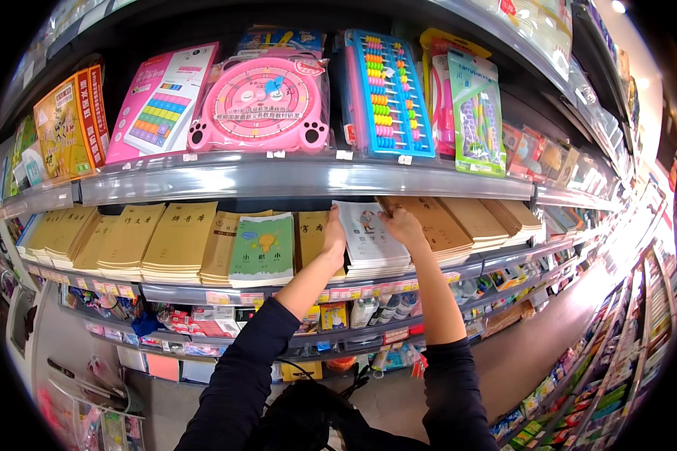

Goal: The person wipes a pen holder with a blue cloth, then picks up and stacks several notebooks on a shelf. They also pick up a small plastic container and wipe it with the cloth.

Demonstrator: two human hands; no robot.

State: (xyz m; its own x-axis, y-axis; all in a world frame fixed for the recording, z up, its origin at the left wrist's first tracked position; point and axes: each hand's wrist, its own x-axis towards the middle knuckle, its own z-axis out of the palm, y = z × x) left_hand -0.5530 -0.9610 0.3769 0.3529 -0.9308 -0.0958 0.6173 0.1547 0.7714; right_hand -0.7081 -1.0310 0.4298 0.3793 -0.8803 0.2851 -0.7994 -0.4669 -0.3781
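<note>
A stack of white exercise booklets [366, 243] with a cartoon figure on the cover lies on the middle shelf. My left hand [333, 234] is upright along the stack's left edge, its fingertips by the far left corner. On the other side, my right hand [401, 224] has its fingers curled at the far right edge, thumb over the white cover. Its fingertips also come near the corner of a brown booklet stack [429, 222]. The two hands hold the white stack between them. Left of my left hand is another brown booklet stack [311, 237], partly covered by a green booklet stack [262, 245].
More brown booklet stacks [179, 237] fill the shelf to the left. Above, a shelf edge [231, 179] overhangs the booklets; it carries a pink toy clock [265, 107] and a blue abacus [394, 93]. Price tags [366, 291] line the front lip. A basket [132, 397] stands lower left.
</note>
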